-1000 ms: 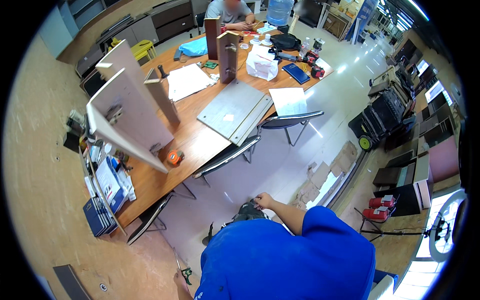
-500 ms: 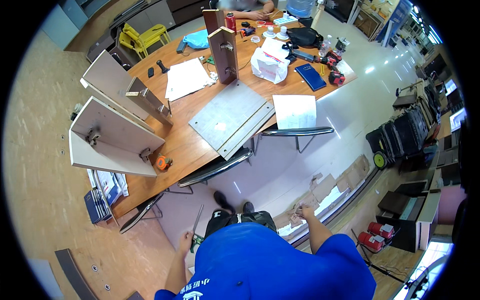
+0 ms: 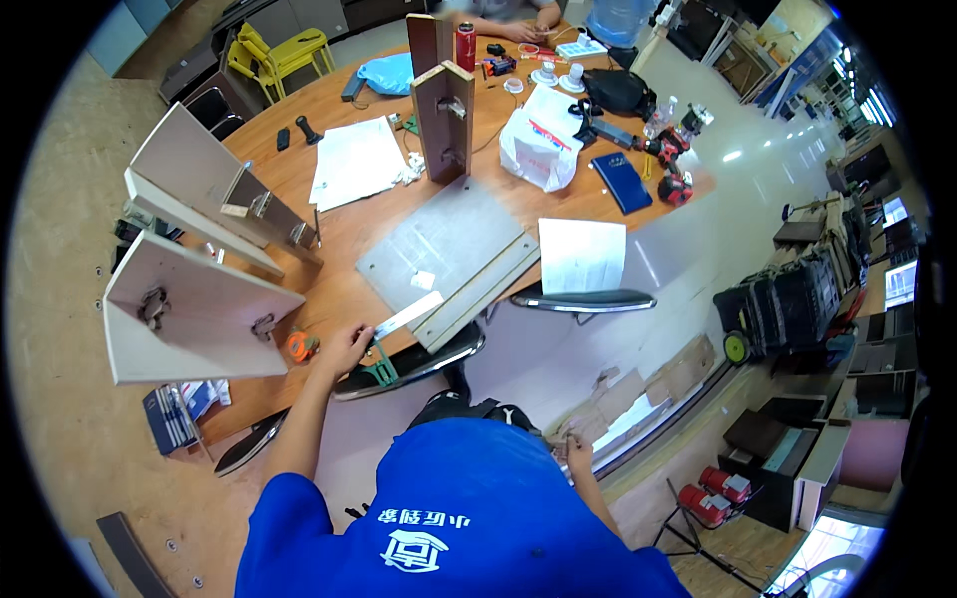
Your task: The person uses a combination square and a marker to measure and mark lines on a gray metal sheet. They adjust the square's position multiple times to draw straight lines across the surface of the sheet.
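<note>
My left hand point(image 3: 349, 347) is closed around a flat metal ruler point(image 3: 411, 313) that looks bright with glare. Its far end reaches over the near left edge of a grey board point(image 3: 431, 239) lying on the table. A green frame-like piece point(image 3: 381, 367) hangs just below that hand; whether it is joined to the ruler I cannot tell. Down beside my body, my right hand point(image 3: 578, 453) has its fingers curled together, and whatever is in them is too small to make out. An orange tape measure point(image 3: 300, 346) rests on the table left of my left hand.
L-shaped panel pieces with hinges point(image 3: 204, 309) stand on the table's left, and a brown upright panel point(image 3: 444, 125) behind the board. Chairs point(image 3: 583, 300) line the near edge. A white bag point(image 3: 538, 149), blue notebook point(image 3: 621, 182) and drills point(image 3: 675, 187) sit right. Another person's hands point(image 3: 523, 30) rest opposite.
My left hand has risen from beside my body to the table's edge, bringing the ruler over the grey board. My right hand has drawn in closer to my body. The view has shifted slightly.
</note>
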### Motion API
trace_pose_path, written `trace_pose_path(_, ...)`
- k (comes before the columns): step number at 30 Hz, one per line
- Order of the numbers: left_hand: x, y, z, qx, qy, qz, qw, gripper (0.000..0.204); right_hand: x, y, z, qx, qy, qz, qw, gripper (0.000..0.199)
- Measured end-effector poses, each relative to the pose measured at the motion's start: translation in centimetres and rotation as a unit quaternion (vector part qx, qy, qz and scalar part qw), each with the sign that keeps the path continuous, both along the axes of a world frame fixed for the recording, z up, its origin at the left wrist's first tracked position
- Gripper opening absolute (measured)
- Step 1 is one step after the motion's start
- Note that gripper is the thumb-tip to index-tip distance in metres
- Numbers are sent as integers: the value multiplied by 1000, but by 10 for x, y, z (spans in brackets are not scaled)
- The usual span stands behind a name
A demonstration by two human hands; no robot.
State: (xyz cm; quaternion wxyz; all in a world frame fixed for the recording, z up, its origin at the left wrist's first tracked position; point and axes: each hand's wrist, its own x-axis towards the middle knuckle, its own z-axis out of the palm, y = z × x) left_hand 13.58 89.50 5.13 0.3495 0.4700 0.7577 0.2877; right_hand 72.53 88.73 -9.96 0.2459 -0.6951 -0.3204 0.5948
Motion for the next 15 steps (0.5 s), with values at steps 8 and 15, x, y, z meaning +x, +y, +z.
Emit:
trace_pose_path(8, 33, 103, -42, 74, -49, -90, 992, 29, -51, 121, 66, 92, 37, 48, 994, 38)
trace_pose_path(15, 42, 3, -25, -9, -51, 110, 993, 43, -138, 244, 105, 203, 74, 307, 927, 37)
